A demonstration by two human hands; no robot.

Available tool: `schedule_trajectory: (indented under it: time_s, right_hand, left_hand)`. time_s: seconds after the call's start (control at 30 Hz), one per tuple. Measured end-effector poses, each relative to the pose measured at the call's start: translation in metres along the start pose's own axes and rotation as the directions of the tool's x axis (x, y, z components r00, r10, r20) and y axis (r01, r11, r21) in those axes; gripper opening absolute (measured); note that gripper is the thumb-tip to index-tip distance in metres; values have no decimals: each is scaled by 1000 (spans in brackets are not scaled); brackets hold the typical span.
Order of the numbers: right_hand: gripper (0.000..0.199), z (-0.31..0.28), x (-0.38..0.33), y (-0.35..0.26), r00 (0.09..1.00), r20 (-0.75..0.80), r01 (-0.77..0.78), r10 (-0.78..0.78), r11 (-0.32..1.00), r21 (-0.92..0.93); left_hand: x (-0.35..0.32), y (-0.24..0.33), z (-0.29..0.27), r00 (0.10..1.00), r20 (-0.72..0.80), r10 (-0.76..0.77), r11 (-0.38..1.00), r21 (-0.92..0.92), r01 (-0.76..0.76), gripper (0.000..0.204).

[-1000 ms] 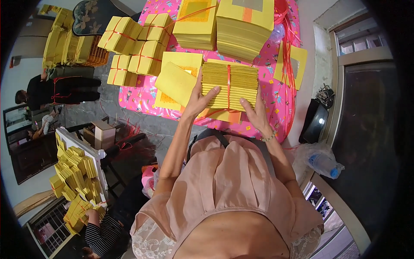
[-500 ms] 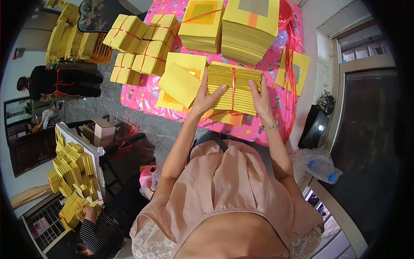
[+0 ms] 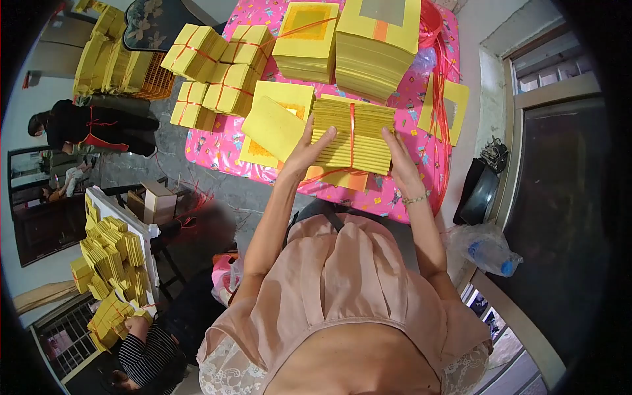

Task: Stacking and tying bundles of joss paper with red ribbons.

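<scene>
Left hand (image 3: 304, 153), right hand (image 3: 401, 168) clasp one tied yellow paper bundle (image 3: 352, 135).

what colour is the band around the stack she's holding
Red, over the yellow paper stack; the head view shows it.

Yellow paper bundle (image 3: 352, 135) between 2 hands

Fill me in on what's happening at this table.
A person holds a stack of yellow paper sheets, tied with a red string, between both hands: the left hand on its left side, the right hand on its right. It sits above a table with a pink patterned cloth. Taller yellow stacks and tied bundles lie farther back. At lower left, another person's hand handles similar yellow bundles.
</scene>
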State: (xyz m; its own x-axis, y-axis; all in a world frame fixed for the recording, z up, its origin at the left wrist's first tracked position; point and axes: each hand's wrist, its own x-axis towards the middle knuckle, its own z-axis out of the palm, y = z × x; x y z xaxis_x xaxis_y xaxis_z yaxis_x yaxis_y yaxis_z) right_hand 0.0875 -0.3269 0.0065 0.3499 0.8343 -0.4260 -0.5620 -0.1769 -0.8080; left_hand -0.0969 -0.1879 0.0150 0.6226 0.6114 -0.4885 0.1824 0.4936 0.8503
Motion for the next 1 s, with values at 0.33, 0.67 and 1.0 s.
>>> schedule_trajectory:
  time_s: [0.33,0.67,1.0]
  right_hand:
    - [64,44,-36,-24,910,-19,401,-414,892,-206]
    - [65,82,-17,-4,797,71,590,-600,748,-303]
    - [64,118,9,25,798,257,600,-546,759,-251]
  left_hand:
    - [-39,9,-12,995,38,91,969,-232,-80,89]
    - [-23,20,-56,811,-218,543,816,-93,-571,113]
    - [-30,38,-132,835,11,550,834,48,-550,151]
